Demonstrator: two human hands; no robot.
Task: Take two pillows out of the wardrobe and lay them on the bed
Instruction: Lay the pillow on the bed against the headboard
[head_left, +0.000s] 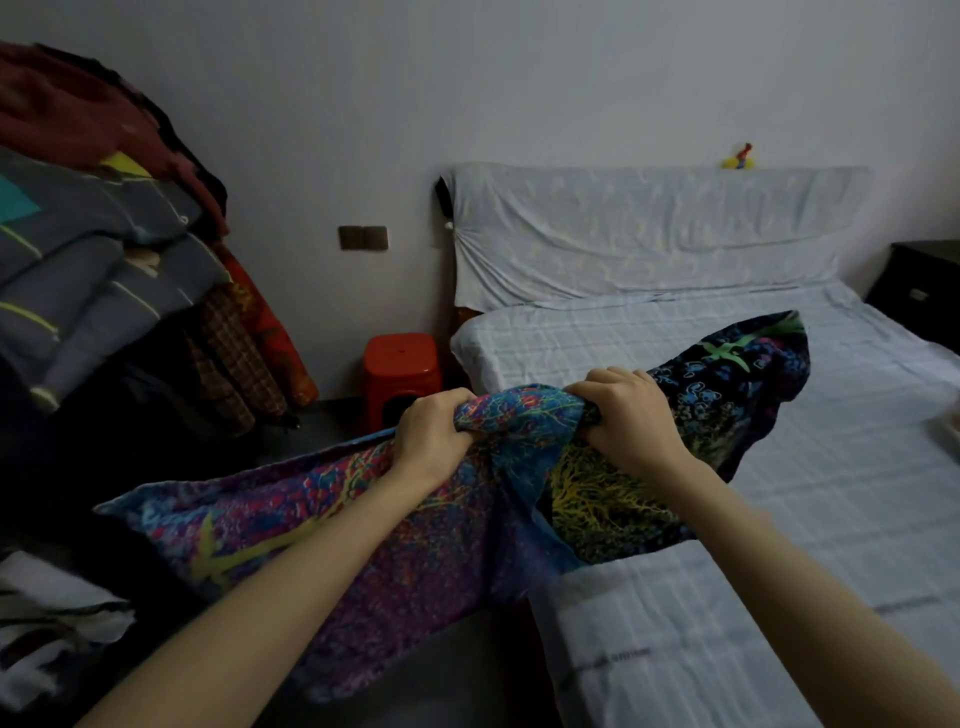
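Two pillows in bright patterned covers hang from my hands above the bed's near left edge. My left hand (434, 434) grips the bunched top of the purple and blue pillow (337, 540), which droops to the left over the floor. My right hand (631, 415) clutches the dark pillow (727, 405) with yellow and green patterns, which stretches to the right over the bed (779, 519). The two covers overlap between my hands. The bed has a pale checked sheet and a cloth-draped headboard (649, 234). No wardrobe is in view.
A tall pile of folded quilts and clothes (104, 249) stands on the left. A red plastic stool (400, 374) sits by the bed's head corner. A dark nightstand (919, 291) is at the far right. White cloth (47, 613) lies at the lower left.
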